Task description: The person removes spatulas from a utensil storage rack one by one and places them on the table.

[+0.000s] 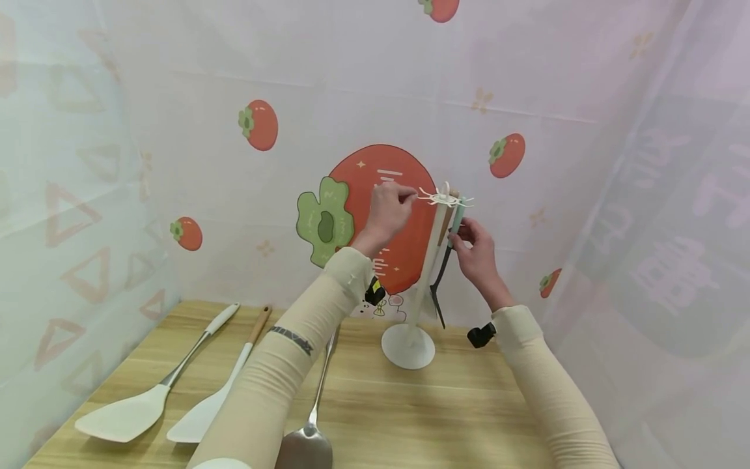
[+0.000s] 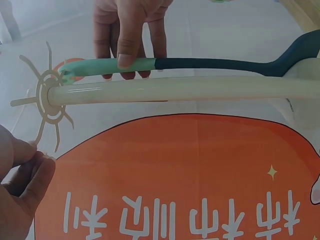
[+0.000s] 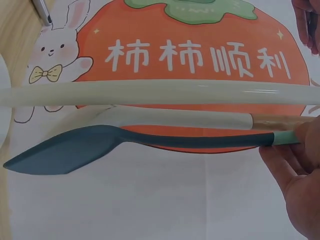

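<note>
A cream utensil stand (image 1: 430, 264) rises from a round white base, with a ring of hooks (image 2: 50, 97) at its top. My left hand (image 1: 389, 212) is at the left of the ring, thumb and fingertips pinching the end of one hook (image 2: 39, 135). On the stand's right side, my right hand (image 1: 477, 251) holds the mint handle (image 2: 100, 67) of a dark teal spatula (image 3: 80, 149). The spatula points head down beside the pole, its handle top right at a hook. Behind it hangs a white-headed utensil with a wooden handle (image 3: 275, 121).
Two white-headed turners, one with a white handle (image 1: 125, 413) and one with a wooden handle (image 1: 202, 417), lie on the wooden table (image 1: 457, 417) at left. A steel turner (image 1: 307, 446) lies by my left forearm. A printed cloth (image 1: 562, 163) hangs close behind the stand.
</note>
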### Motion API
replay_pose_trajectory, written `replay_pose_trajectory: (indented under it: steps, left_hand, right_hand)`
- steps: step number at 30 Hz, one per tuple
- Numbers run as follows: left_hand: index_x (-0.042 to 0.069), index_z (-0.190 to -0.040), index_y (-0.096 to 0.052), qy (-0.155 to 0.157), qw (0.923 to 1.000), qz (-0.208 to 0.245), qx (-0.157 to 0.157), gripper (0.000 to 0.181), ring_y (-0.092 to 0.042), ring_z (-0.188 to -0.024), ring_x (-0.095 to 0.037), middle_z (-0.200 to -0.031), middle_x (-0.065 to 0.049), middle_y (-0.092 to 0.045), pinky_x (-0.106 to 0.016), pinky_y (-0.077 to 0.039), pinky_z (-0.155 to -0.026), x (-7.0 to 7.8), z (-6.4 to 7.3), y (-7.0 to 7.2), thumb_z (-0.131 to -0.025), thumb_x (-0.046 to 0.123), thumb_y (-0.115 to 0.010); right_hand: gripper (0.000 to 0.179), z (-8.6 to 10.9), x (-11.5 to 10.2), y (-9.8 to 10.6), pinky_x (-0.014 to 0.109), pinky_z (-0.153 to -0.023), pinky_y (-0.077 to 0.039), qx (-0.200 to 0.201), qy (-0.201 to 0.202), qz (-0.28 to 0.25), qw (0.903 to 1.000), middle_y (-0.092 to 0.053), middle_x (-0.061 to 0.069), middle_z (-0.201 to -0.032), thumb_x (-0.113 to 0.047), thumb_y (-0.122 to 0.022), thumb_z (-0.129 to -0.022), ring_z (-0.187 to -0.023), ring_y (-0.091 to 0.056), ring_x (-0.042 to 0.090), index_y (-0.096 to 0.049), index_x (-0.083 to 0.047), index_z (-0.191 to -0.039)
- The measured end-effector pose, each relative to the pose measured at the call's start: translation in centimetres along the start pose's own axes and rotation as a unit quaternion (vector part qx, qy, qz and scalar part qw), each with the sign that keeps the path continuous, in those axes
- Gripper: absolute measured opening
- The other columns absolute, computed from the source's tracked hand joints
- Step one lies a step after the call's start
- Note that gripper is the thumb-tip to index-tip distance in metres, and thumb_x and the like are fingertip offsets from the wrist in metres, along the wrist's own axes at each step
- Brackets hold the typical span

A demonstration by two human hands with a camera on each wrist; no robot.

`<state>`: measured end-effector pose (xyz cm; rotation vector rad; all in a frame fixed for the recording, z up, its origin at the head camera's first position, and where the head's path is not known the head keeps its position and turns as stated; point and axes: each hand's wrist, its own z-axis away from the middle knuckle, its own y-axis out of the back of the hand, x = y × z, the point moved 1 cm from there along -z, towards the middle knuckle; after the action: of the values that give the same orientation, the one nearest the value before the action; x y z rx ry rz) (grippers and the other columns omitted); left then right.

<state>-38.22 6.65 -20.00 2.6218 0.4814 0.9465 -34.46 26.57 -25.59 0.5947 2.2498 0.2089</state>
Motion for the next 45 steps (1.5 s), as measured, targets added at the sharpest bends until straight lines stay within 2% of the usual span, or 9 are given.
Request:
replay_pose_trajectory:
  steps: [3,9,17,23,26,31,35,41,45]
  left_hand:
    - [-0.003,-0.112,-0.077,0.000,1.0000,0.005,-0.001,0.021,-0.068,-0.081,-0.022,-0.099,-0.016,-0.077,-0.029,-0.056,-0.075,0.1,0.0,-0.1,-0.100,0.008,-0.064]
    - [-0.002,-0.111,-0.077,0.005,0.9998,0.017,0.006,0.020,-0.064,-0.079,-0.023,-0.092,-0.018,-0.075,-0.030,-0.052,-0.073,0.0,0.2,0.0,-0.100,0.007,-0.064]
    - [-0.001,-0.109,-0.078,-0.001,0.9998,0.017,0.013,0.019,-0.061,-0.085,-0.023,-0.088,-0.013,-0.074,-0.027,-0.051,-0.070,0.0,0.0,0.2,-0.100,0.007,-0.064]
    - [0.000,-0.109,-0.079,0.001,0.9998,0.015,0.015,0.018,-0.062,-0.082,-0.022,-0.087,-0.013,-0.075,-0.025,-0.050,-0.069,-0.2,-0.1,0.0,-0.100,0.007,-0.064]
    - [-0.001,-0.109,-0.079,0.004,0.9997,0.019,0.015,0.018,-0.061,-0.082,-0.021,-0.088,-0.013,-0.075,-0.025,-0.049,-0.068,-0.3,0.0,-0.3,-0.099,0.007,-0.065]
    - [-0.002,-0.110,-0.078,0.003,0.9997,0.022,0.011,0.019,-0.061,-0.084,-0.023,-0.090,-0.016,-0.075,-0.025,-0.050,-0.069,-0.3,0.1,-0.3,-0.099,0.007,-0.065]
    - [-0.002,-0.111,-0.077,-0.001,0.9998,0.017,0.013,0.020,-0.063,-0.086,-0.023,-0.094,-0.015,-0.076,-0.027,-0.053,-0.072,-0.3,0.1,-0.2,-0.100,0.007,-0.064]
    - [-0.002,-0.111,-0.077,0.006,0.9996,0.025,0.004,0.020,-0.065,-0.082,-0.022,-0.096,-0.015,-0.076,-0.027,-0.054,-0.071,-0.3,-0.2,0.0,-0.100,0.007,-0.063]
    - [-0.003,-0.111,-0.077,0.036,0.9979,0.054,-0.001,0.021,-0.067,-0.081,-0.022,-0.098,-0.016,-0.076,-0.029,-0.054,-0.070,-0.2,-0.2,0.2,-0.100,0.009,-0.063]
  right_hand:
    - [0.032,0.4,-1.2,0.3,0.011,-0.073,-0.055,0.000,-0.001,0.006,1.0000,-0.065,0.036,-0.111,0.011,-0.059,-0.096,-0.098,-0.065,0.042,-0.056,0.019,-0.126]
    - [0.031,0.5,-1.5,0.4,0.012,-0.072,-0.056,0.005,0.008,0.000,1.0000,-0.066,0.035,-0.110,0.010,-0.062,-0.095,-0.093,-0.065,0.033,-0.058,0.019,-0.124]
    - [0.031,0.0,-1.7,0.4,0.011,-0.072,-0.055,0.005,0.022,0.008,0.9997,-0.066,0.034,-0.109,0.008,-0.062,-0.096,-0.093,-0.065,0.036,-0.059,0.016,-0.125]
    - [0.033,-0.7,1.2,0.2,0.008,-0.070,-0.053,0.011,0.014,0.010,0.9998,-0.067,0.032,-0.111,0.004,-0.063,-0.097,-0.094,-0.064,0.035,-0.060,0.013,-0.128]
    - [0.034,-0.7,2.5,0.3,0.006,-0.070,-0.051,0.017,0.005,0.016,0.9997,-0.068,0.028,-0.113,-0.001,-0.064,-0.098,-0.095,-0.064,0.030,-0.060,0.009,-0.130]
    - [0.034,-0.4,2.9,0.8,0.007,-0.070,-0.051,0.029,-0.003,0.020,0.9994,-0.069,0.024,-0.112,-0.005,-0.066,-0.098,-0.092,-0.063,0.015,-0.061,0.007,-0.130]
    - [0.034,-0.2,3.0,1.3,0.008,-0.071,-0.051,0.031,-0.002,0.027,0.9992,-0.069,0.023,-0.112,-0.004,-0.065,-0.099,-0.091,-0.061,0.008,-0.061,0.006,-0.130]
    - [0.031,-0.3,3.2,2.1,0.006,-0.070,-0.050,0.053,0.005,0.048,0.9974,-0.069,0.023,-0.111,-0.004,-0.064,-0.099,-0.090,-0.062,0.011,-0.062,0.007,-0.128]
    - [0.031,-0.2,3.1,2.6,0.005,-0.069,-0.051,0.056,0.002,0.055,0.9970,-0.069,0.024,-0.110,-0.002,-0.064,-0.099,-0.090,-0.062,0.015,-0.061,0.008,-0.127]
